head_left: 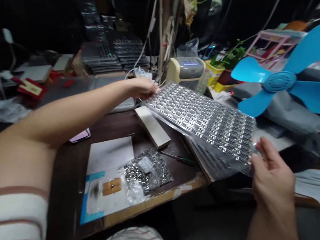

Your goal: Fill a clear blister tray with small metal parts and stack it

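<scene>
The clear plastic blister tray (200, 120), rows of shiny parts in its pockets, is lifted and tilted above the tabletop (70, 178), centre frame. The left hand (142, 88) holds its far edge, its grip hidden, so clenched or not cannot be told. The right hand (271, 177) is open at the near corner, loosely supporting. That weak hold could let the sheet flex and spill parts or brush the blue fan (262, 81). The stacked trays (210, 163) beneath are hard to make out.

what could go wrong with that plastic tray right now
The clear plastic tray is thin and wide, held by the left hand at one end, while the right hand seems only to touch the other edge, so it could flex and slip. The stack of trays beneath it lies near the desk edge and might slide off. A dropped tray could also hit the bag of small metal parts and scatter them.
</scene>
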Action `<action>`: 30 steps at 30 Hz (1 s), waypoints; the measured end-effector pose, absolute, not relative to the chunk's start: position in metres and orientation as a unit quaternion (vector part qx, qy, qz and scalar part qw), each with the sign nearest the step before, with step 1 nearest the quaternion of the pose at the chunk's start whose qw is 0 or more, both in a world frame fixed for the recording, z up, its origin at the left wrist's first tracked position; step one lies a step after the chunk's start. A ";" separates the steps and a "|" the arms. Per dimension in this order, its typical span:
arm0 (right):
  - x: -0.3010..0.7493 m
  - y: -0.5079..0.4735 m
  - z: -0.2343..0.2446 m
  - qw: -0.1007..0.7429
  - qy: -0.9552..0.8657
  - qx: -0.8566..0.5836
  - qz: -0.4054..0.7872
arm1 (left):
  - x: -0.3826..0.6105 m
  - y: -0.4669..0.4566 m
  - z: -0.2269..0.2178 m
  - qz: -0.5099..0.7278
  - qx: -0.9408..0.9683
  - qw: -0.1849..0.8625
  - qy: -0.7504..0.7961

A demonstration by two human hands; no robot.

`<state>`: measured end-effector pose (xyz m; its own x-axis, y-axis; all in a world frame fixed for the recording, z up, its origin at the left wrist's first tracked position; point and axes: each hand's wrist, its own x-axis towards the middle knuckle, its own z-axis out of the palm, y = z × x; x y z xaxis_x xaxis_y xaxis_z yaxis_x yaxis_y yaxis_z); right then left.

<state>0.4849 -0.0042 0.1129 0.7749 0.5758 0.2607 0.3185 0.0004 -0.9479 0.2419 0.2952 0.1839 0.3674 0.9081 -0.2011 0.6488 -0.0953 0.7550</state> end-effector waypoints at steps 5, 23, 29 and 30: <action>0.457 0.037 0.108 0.581 -0.414 -0.645 0.274 | 0.109 0.234 0.177 0.187 0.645 0.503 0.543; 0.382 0.178 0.059 0.468 -0.523 -0.554 0.448 | 0.017 0.136 0.031 0.265 0.432 0.529 0.681; 0.378 0.210 0.052 0.453 -0.530 -0.551 0.458 | 0.011 0.142 0.024 0.215 0.445 0.514 0.701; 0.378 0.214 0.051 0.451 -0.530 -0.550 0.462 | 0.011 0.142 0.024 0.207 0.448 0.513 0.702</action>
